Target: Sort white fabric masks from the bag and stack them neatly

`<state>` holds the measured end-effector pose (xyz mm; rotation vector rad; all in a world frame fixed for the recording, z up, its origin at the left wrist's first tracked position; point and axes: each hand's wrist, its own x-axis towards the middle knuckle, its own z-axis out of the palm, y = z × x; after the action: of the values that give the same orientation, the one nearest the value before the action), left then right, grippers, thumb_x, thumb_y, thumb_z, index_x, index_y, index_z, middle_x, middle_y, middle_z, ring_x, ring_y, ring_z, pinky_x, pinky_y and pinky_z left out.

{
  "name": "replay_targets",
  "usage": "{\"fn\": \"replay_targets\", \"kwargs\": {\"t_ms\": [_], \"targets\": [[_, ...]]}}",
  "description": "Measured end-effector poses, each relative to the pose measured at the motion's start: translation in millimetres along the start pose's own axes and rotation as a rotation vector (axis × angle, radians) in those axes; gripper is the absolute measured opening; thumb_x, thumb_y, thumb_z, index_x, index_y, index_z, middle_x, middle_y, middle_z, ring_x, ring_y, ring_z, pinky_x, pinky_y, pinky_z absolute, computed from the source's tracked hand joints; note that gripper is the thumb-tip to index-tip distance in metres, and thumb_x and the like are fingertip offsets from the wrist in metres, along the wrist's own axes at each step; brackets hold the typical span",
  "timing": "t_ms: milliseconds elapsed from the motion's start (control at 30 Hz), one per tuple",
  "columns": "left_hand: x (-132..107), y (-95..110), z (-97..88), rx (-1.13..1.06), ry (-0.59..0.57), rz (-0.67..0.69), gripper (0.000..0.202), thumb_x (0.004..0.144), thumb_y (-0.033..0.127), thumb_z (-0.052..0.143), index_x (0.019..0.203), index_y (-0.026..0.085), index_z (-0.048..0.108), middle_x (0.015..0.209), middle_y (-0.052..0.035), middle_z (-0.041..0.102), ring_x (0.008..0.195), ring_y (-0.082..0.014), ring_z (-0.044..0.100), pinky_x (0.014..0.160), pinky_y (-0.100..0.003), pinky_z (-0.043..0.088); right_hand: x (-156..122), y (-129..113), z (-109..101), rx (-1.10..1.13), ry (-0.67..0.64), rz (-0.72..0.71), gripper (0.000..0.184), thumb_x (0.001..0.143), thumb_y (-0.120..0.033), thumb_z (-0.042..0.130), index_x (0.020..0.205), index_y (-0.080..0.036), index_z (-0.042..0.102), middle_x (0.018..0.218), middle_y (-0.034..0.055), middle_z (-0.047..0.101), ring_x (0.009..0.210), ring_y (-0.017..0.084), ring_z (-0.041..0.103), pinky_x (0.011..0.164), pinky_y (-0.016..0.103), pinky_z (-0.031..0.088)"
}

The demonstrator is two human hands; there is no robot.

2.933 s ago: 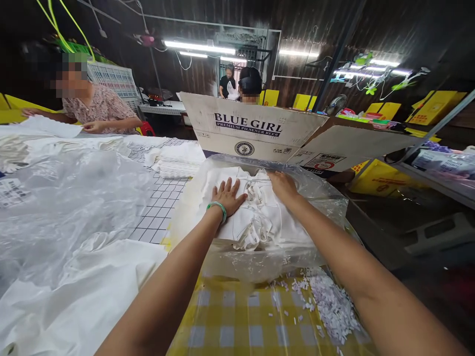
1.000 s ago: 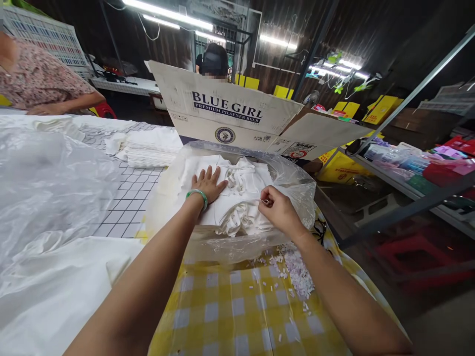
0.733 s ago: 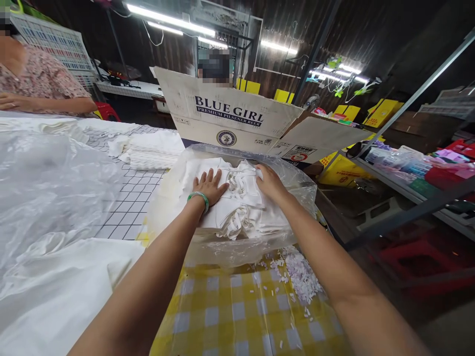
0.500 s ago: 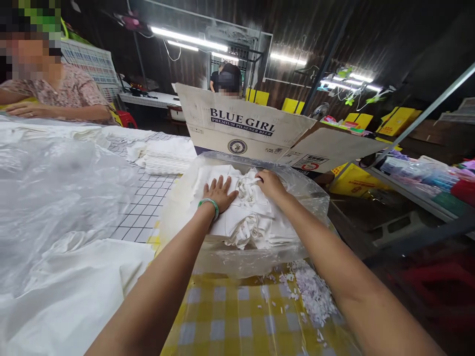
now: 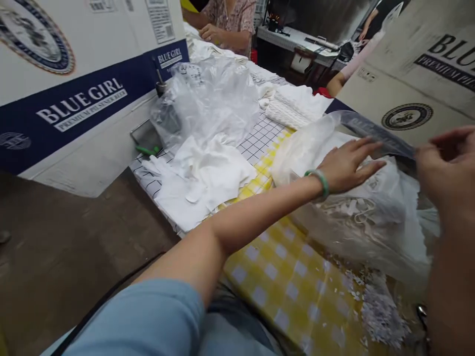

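A clear plastic bag (image 5: 345,237) with white cloth pieces (image 5: 382,173) inside lies on the table. My left hand (image 5: 347,165), with a green bangle at its wrist, is spread flat over the top of the bag and holds nothing. At the right edge of the view, my right hand (image 5: 449,168) is closed, its fingertips at the raised plastic edge of the bag; it is partly blurred. Some of the white pieces show thin loops through the plastic. Part of the bag is hidden behind my hands.
Loose white cloth (image 5: 208,173) and crumpled plastic (image 5: 218,99) lie to the left. A printed carton (image 5: 100,163) stands at far left, another carton (image 5: 371,101) behind the bag. Paper scraps (image 5: 382,311) lie on the yellow checked cover (image 5: 274,291). A person (image 5: 230,29) sits across the table.
The view has swung left and down. My left hand has lifted off the white pieces to lie over the bag's plastic. My right hand has left the pieces for the bag's edge.
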<state>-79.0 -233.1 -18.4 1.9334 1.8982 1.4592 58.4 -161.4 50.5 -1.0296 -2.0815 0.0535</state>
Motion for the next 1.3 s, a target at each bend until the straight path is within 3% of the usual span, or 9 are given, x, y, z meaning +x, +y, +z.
{"fn": "replay_targets", "kwargs": {"t_ms": [100,200,400,533,700,867,967,1100,1300], "targets": [[-90.3,2.6,-57.2,-0.019,0.161,0.153,0.030,0.093,0.029,0.047,0.120,0.018,0.055,0.137,-0.0094,0.052,0.131,-0.0142,0.043,0.113,-0.033,0.033,-37.5,-76.8,38.0,0.170,-0.190,-0.152,0.020,0.084,-0.038,0.050,0.089,-0.023,0.062,0.085,0.0088,0.064,0.078,0.017,0.061,0.071,0.038,0.046],[-183.1,-30.5,-114.7,0.066,0.225,-0.033,0.024,0.090,0.027,0.048,0.108,0.018,0.061,0.121,-0.0117,0.062,0.119,-0.0209,0.053,0.104,-0.043,0.043,-86.9,-135.8,101.7,0.321,-0.585,-0.124,0.011,0.081,-0.025,0.051,0.084,-0.019,0.061,0.080,0.0039,0.064,0.072,0.014,0.059,0.072,0.031,0.047],[-280.9,-91.2,-195.9,0.393,0.112,-0.417,0.020,0.088,0.024,0.046,0.095,0.022,0.065,0.105,-0.0075,0.066,0.105,-0.0212,0.059,0.097,-0.039,0.048,-154.8,-164.3,178.9,0.139,-0.751,0.074,0.013,0.082,-0.026,0.051,0.081,-0.019,0.061,0.089,0.0058,0.065,0.082,0.017,0.056,0.078,0.029,0.043],[-253.1,-106.6,-204.9,0.435,-0.034,-0.345,0.021,0.085,0.024,0.049,0.097,0.021,0.066,0.108,-0.0078,0.066,0.107,-0.0223,0.058,0.099,-0.040,0.046,-164.5,-173.8,186.0,0.132,-0.770,0.193,0.027,0.074,-0.044,0.062,0.085,-0.020,0.061,0.091,0.0051,0.061,0.080,0.017,0.054,0.073,0.029,0.042],[-155.3,-134.0,-204.0,0.387,-0.239,-0.279,0.035,0.081,0.015,0.045,0.108,0.015,0.067,0.121,-0.0077,0.063,0.116,-0.0179,0.055,0.106,-0.030,0.039,-152.8,-192.9,199.5,0.312,-0.730,0.122,0.011,0.078,-0.029,0.051,0.079,-0.021,0.057,0.079,0.0000,0.060,0.075,0.014,0.053,0.073,0.026,0.042],[-79.8,-174.2,-197.3,0.321,-0.716,-0.349,0.069,0.068,0.025,0.062,0.137,0.025,0.048,0.145,-0.0005,0.045,0.135,-0.0203,0.037,0.111,-0.030,0.030,-125.2,-189.1,218.9,0.202,-0.716,0.163,0.042,0.075,-0.027,0.061,0.115,-0.017,0.053,0.125,0.0121,0.053,0.116,0.024,0.046,0.096,0.035,0.037],[-60.7,-196.4,-174.8,0.480,-0.913,-0.436,0.082,0.055,0.034,0.076,0.133,0.027,0.052,0.144,-0.0034,0.047,0.137,-0.0297,0.033,0.114,-0.044,0.023,-116.7,-181.6,227.8,0.088,-0.872,0.268,0.060,0.068,-0.034,0.072,0.121,-0.016,0.050,0.128,0.0161,0.052,0.123,0.031,0.043,0.096,0.042,0.037],[-51.7,-214.6,-149.3,0.573,-1.024,-0.394,0.067,0.057,0.044,0.075,0.121,0.028,0.062,0.131,-0.0049,0.057,0.129,-0.0330,0.041,0.112,-0.053,0.020,-113.6,-174.8,236.5,0.174,-0.999,0.349,0.038,0.065,-0.035,0.073,0.097,-0.017,0.060,0.094,0.0099,0.065,0.097,0.027,0.059,0.081,0.038,0.044],[-51.6,-215.2,-154.4,0.666,-1.010,-0.337,0.064,0.061,0.051,0.073,0.117,0.022,0.062,0.126,-0.0079,0.057,0.130,-0.0368,0.034,0.109,-0.058,0.017,-127.8,-174.7,243.4,0.367,-0.811,0.296,0.030,0.073,-0.032,0.062,0.100,-0.018,0.058,0.095,0.0068,0.063,0.091,0.023,0.058,0.078,0.033,0.045]]}}
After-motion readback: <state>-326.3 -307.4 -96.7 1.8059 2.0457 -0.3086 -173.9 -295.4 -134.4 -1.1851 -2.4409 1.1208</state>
